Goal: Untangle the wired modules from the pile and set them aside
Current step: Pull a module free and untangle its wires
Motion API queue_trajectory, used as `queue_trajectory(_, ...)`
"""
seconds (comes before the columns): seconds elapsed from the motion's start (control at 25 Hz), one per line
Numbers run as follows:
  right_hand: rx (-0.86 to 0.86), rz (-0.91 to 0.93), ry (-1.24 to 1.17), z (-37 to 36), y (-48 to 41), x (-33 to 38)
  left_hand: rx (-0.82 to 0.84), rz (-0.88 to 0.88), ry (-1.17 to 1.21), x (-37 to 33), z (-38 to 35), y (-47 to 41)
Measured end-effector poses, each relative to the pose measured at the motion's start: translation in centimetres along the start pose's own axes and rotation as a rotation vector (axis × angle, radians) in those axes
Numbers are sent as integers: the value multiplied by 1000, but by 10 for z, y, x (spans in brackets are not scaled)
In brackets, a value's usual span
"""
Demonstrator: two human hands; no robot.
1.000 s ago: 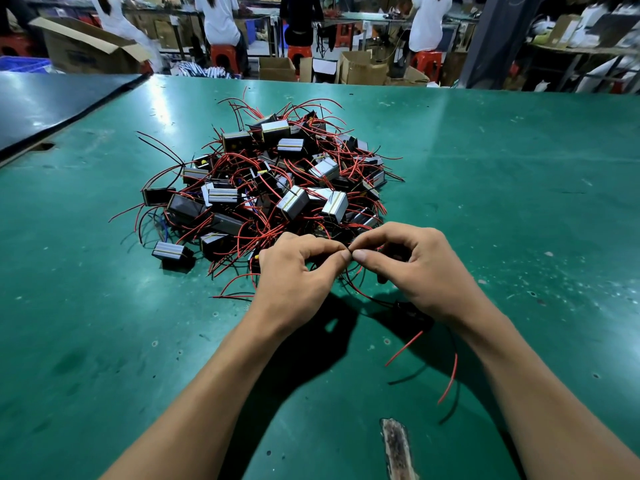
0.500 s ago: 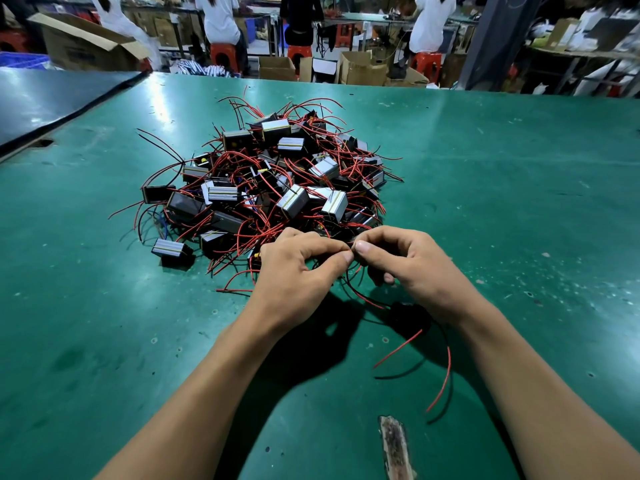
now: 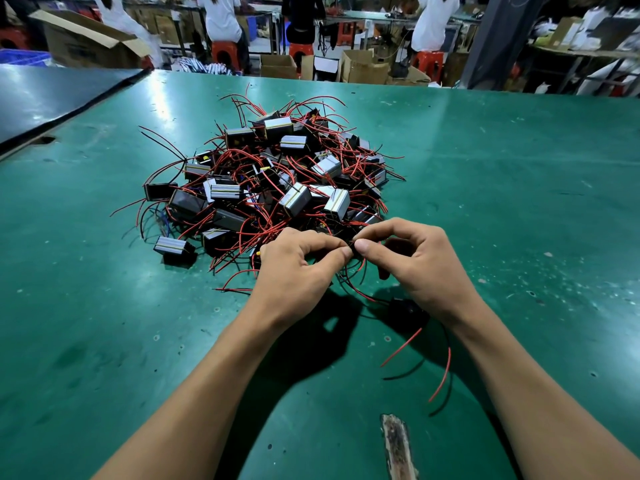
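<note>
Next to no movement since the earlier frames: fingertips meeting at the same spot, loose red wire tails (image 3: 403, 346) drifted a touch left. Left hand (image 3: 298, 271) and right hand (image 3: 420, 268) together at centre frame, thumb and forefinger of each pinching a thin wire (image 3: 352, 247) at the near edge of the pile. Pile of wired modules (image 3: 277, 181) at upper centre on the green table (image 3: 519, 202), red and black leads tangled throughout. One black module (image 3: 405, 308) apart from the pile, just under the right wrist, mostly in shadow, leads trailing toward lower right. Worn patch (image 3: 396, 445) at bottom centre.
</note>
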State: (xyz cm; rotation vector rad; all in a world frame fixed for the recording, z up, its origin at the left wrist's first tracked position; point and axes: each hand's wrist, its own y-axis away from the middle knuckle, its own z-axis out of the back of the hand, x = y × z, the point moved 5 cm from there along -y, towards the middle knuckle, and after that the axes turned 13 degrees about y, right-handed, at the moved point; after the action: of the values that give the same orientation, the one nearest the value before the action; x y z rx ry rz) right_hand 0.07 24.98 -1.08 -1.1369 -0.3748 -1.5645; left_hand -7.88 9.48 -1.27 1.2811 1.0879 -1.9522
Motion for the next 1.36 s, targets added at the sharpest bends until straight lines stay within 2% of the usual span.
queue_trajectory(0.32, -33, 71, 220, -6, 1, 1, -1, -135, -142, -7, -4, 3)
queue_trajectory(0.6, 139, -237, 60, -17, -2, -13, -7, -334, -346, -13, -8, 6)
queue_trajectory(0.72, 150, -283, -30, -19, -2, -13, -22, -323, -347, -15, -7, 7)
queue_trajectory(0.92, 31, 38, 106, -2, -1, -4, -15, -154, -150, -8, 0, 2)
queue_trajectory(1.08, 10, 213, 239, -2, 0, 4, 11, -79, -108, -4, 0, 0)
queue_trajectory(1.36, 11, 232, 285, -1, 0, 5, 40, -63, -49, -5, 1, 1)
